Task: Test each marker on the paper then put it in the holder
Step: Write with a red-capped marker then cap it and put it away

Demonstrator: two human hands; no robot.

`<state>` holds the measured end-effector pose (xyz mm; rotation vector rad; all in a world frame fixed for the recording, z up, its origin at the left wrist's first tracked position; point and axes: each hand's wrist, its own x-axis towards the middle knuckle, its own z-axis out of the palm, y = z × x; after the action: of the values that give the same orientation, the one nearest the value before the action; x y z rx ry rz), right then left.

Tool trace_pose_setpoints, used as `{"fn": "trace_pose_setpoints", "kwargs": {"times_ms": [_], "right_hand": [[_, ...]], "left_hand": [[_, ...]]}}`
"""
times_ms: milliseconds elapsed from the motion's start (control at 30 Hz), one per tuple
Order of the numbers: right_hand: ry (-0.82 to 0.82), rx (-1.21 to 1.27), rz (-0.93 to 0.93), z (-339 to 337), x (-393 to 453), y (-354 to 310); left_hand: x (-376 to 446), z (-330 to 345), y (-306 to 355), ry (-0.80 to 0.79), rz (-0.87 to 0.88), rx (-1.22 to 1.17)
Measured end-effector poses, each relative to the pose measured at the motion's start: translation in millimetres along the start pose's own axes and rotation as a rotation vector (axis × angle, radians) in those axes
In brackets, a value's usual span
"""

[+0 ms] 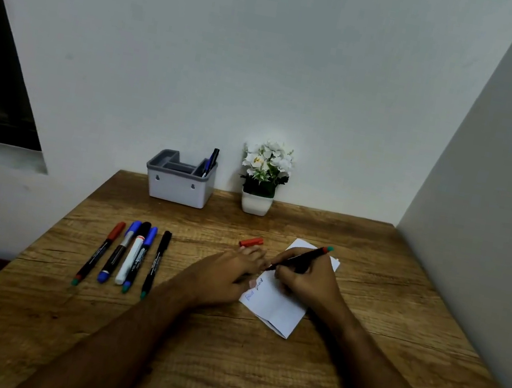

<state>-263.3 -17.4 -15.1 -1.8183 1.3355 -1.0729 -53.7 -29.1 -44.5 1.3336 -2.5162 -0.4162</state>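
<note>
I am pinching a marker (pixel 303 257) in my right hand (pixel 305 278), left hand (pixel 227 273) fingers pressing flat on the paper (pixel 276 305), its blue writing unreadable; five markers (pixel 127 253) are lying near the surface's left edge.

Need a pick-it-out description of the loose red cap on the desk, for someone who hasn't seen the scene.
Start at the white flower pot at the back of the wooden desk and come straight toward the person. Just before the hands, beside the far corner of the paper, lies the red cap. It is a short stub lying alone, unlike the full-length markers in the row to the left.
</note>
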Motion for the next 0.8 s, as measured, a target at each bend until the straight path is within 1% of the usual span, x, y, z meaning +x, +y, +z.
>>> {"fn": "trace_pose_setpoints", "kwargs": {"times_ms": [133,233,700,800], "right_hand": [[0.023,-0.050,-0.038,3.1,-2.2,3.0],[0.000,-0.090,-0.051,4.0,-2.1,4.9],[-0.017,-0.134,-0.042,5.9,-1.7,5.9],[0.011,-0.151,-0.042,6.2,-1.2,5.2]], "left_hand": [[0.4,-2.4,1.8,-0.002,-0.005,-0.001],[0.3,-4.1,2.3,-0.009,-0.001,-0.007],[0.1,-5.3,2.8,-0.014,-0.013,-0.014],[0.4,-5.1,2.3,-0.010,-0.004,-0.017]]}}
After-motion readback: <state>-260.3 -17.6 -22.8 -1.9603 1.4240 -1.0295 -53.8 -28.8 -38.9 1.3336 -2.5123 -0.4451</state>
